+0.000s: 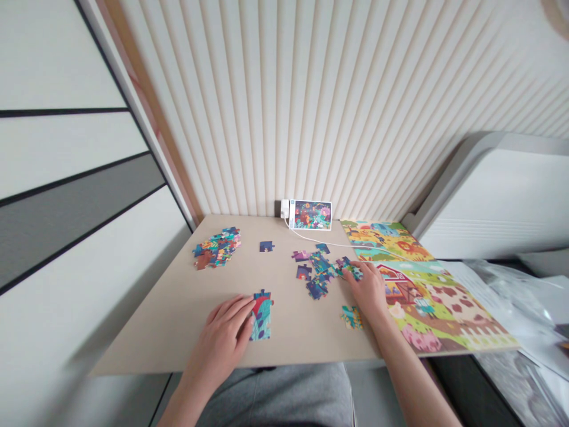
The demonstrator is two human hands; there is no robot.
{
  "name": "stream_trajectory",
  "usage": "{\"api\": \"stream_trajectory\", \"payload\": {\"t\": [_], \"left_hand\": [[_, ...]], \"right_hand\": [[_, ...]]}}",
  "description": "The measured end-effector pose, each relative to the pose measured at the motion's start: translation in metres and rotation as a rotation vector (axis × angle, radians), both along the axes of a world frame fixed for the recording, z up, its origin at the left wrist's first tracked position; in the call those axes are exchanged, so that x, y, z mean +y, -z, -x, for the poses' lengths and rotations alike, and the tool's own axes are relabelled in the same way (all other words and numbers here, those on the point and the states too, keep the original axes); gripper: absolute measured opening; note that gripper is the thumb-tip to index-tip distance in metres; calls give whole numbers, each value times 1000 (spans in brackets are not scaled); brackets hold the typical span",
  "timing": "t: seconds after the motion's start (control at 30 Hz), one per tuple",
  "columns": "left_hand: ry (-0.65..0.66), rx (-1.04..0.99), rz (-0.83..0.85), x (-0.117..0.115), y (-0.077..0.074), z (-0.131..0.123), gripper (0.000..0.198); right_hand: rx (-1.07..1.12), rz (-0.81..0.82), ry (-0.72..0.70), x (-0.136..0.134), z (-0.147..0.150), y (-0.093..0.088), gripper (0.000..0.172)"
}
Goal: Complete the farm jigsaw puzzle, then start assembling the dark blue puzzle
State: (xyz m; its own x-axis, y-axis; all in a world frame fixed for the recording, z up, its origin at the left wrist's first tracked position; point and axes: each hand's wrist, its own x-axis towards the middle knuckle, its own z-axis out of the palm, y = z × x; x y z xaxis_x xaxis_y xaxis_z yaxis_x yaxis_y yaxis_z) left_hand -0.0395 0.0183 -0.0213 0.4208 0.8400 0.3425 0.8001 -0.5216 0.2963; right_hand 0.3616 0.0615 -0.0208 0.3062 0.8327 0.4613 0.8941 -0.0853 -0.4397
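Observation:
My left hand (226, 329) lies at the table's front with its fingers stretched out, their tips on the left edge of a joined strip of puzzle pieces (263, 320) in red and light blue. My right hand (368, 290) reaches to the right side of a loose pile of puzzle pieces (319, 267). Its thumb and forefinger are around a dark, colourful puzzle piece (354, 273), partly hidden by the fingers. Just left of my right wrist lies a teal and yellow puzzle piece (352, 318). One purple-blue piece (267, 246) lies alone further back.
A heap of puzzle pieces (217, 248) is at the back left. A picture card (311, 214) leans by a white plug (285, 209) at the ribbed wall. Its cable (329, 242) crosses toward two finished puzzles, a safari scene (386, 240) and a farm scene (444, 305), on the right.

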Motion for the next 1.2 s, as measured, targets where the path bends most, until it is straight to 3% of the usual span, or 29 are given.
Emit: {"api": "stream_trajectory", "payload": {"t": [0.17, 0.3, 0.43, 0.57, 0.7, 0.83, 0.9, 1.0, 1.1, 1.2], "left_hand": [[-2, -6, -4, 0, 0, 0, 39], [-1, -10, -12, 1, 0, 0, 39], [8, -12, -19, 1, -1, -1, 39], [9, -16, -40, 1, 0, -1, 39], [11, -15, -55, 2, 6, 1, 39], [18, -11, -90, 5, 7, 4, 39], [27, 5, -106, 9, -1, 3, 39], [95, 64, -108, 21, -26, -9, 38], [242, 87, -70, 44, -49, -39, 40], [362, 103, -22, 77, -54, -81, 47]], "right_hand": [[-3, 25, 16, 1, -1, 2, 39], [60, -7, -77, 2, 1, 0, 38], [226, -52, -242, 3, 6, -4, 38], [449, -63, -305, 3, 12, -5, 44], [605, -117, -266, 6, 7, -8, 49], [646, -152, -113, 12, -17, -14, 54], [605, -161, -61, 15, -32, -15, 53], [526, -71, -131, 22, -48, -9, 50], [365, 118, -155, 27, -50, -1, 49], [254, 202, -95, 28, -41, 3, 47]]}}
